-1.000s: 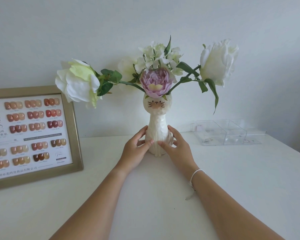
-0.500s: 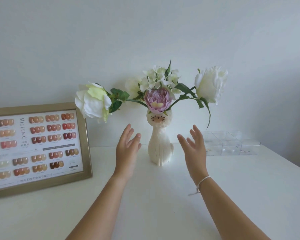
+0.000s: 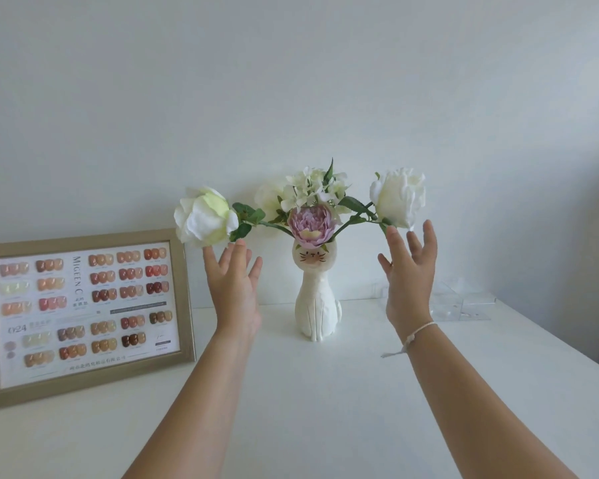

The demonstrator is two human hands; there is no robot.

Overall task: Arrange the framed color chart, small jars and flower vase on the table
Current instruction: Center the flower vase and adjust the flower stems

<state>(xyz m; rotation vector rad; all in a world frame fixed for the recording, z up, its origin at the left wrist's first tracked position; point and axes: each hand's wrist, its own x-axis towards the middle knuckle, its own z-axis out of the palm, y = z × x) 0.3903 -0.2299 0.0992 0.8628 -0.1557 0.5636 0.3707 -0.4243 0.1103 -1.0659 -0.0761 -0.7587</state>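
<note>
chart (image 3: 83,316): gold frame, reads "MIGEEN C" and "024", leaning at the table's (image 3: 325,409) left
vase (image 3: 317,305): white cat, upright mid-table, holding white and lilac flowers (image 3: 310,224)
left hand (image 3: 234,288): fingers spread, holding nothing, under left bloom
right hand (image 3: 408,281): same, under right bloom
clear box (image 3: 464,304): contents blurry, far right

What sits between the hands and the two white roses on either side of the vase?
Nothing visible. The left hand is raised just under the left rose, the right hand just under the right rose, fingers spread. The vase stands between the hands, off both paths.
</note>
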